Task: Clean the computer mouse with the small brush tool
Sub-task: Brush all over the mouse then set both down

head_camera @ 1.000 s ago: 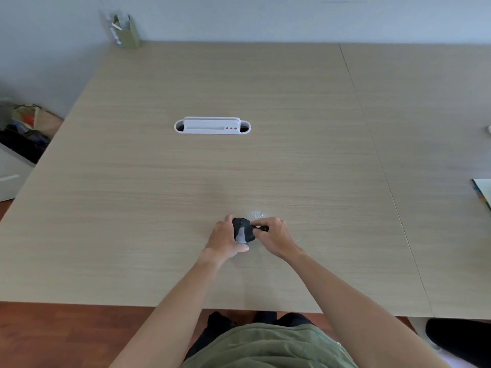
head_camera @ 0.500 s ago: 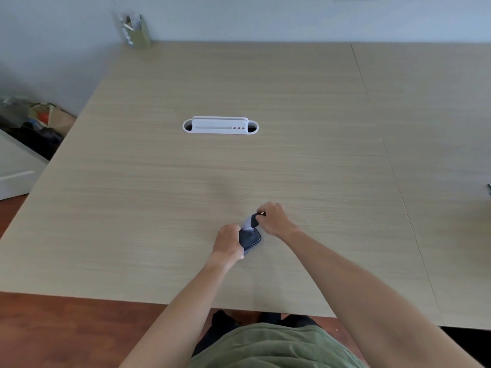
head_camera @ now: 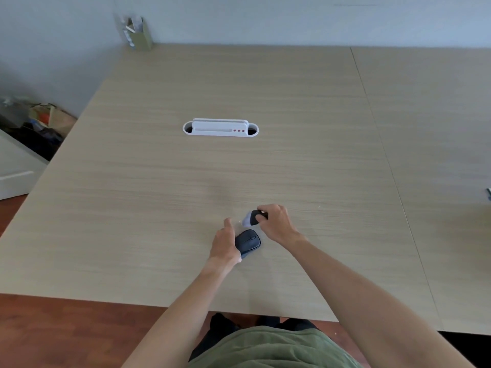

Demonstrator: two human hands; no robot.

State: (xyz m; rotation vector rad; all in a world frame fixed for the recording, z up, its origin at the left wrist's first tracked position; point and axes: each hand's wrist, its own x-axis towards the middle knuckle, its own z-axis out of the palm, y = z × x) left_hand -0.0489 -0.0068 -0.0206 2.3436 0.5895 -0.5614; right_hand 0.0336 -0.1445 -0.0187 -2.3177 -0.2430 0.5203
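Left hand [head_camera: 224, 244] sits on the left flank of the mouse [head_camera: 248, 241], fingers wrapped on its side and rear, thumb up and off it. Mouse is flat on the desk [head_camera: 159, 208], near the front edge, buttons and wheel facing up, nose pointing up-right. It's being pinned, not lifted.

Right hand [head_camera: 276, 223] is pinched closed on the brush [head_camera: 252, 217], dark grip in the fingers, pale bristle end pointing down-left at the mouse. Bristles are just beyond the nose, apart from it; contact not made as far as I can tell.

Step in hand, my read: between strokes, brush about to go onto the top shell.

To do it well:
- keep left hand low on the flank so the top and wheel slot stay exposed
- press enough to stop the mouse skating
- short strokes from wheel outward, away from the body
- tilt bristles into the wheel gap and button seams
- light pressure, bristles splay otherwise
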